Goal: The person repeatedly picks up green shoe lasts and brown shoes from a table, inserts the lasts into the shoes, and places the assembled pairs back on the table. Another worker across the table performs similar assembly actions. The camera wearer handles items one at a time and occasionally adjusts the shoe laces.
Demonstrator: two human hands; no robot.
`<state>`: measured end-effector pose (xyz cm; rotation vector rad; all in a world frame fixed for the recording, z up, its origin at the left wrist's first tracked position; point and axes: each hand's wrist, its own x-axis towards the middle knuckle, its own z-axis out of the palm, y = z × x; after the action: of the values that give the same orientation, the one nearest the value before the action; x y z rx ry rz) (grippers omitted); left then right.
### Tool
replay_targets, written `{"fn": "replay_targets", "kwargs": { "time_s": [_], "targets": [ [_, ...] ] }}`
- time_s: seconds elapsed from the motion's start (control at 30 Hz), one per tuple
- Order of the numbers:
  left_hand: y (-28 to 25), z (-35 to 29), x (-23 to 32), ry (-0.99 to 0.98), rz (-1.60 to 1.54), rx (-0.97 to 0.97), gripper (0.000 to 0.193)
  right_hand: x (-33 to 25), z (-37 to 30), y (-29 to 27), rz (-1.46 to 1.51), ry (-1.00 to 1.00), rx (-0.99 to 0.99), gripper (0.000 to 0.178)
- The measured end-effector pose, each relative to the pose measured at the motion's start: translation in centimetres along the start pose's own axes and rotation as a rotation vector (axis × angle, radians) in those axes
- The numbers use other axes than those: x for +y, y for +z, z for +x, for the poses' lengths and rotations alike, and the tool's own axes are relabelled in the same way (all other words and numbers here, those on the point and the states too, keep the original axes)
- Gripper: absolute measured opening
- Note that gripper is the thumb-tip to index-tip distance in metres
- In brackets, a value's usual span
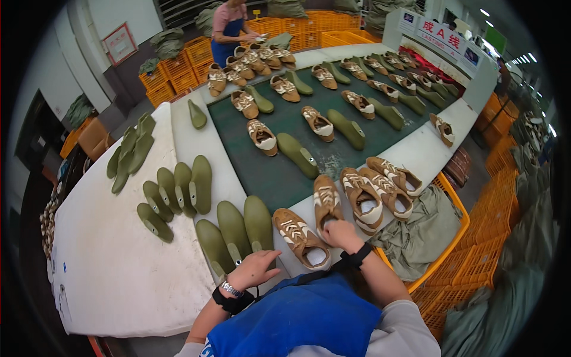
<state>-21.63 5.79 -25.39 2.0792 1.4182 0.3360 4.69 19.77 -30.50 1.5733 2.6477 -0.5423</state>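
My right hand (341,234) is closed at the heel opening of a brown sneaker (326,196) with white stripes and laces; its fingertips are partly hidden by the shoe. Just left of that sits another brown sneaker (297,234), with pale lining showing in its opening. My left hand (254,271) has its fingers stretched out, holding nothing, at the near end of a group of green shoe lasts (232,226). To the right of my right hand, more brown sneakers (361,196) stand side by side on the white table edge (238,184).
A green conveyor belt (238,152) carries rows of sneakers and lasts. More lasts (183,185) lie on a white covered table (119,250) at left. An orange crate (458,202) with grey-green cloth (419,238) stands at right. Across the belt, a person in a blue apron (225,44) works.
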Motion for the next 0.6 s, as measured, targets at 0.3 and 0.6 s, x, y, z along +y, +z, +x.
{"fn": "replay_targets", "kwargs": {
  "time_s": [0.3,0.6],
  "targets": [
    [0.0,0.0,-0.4,0.002,-0.034,0.042,0.049,-0.6,-5.1,-1.3,0.002,-0.017,0.123,0.019],
    [-0.5,1.4,0.2,0.056,0.012,0.043,0.049,-3.5,-1.1,3.8,0.03,-0.083,0.116,0.027]
  ]
}}
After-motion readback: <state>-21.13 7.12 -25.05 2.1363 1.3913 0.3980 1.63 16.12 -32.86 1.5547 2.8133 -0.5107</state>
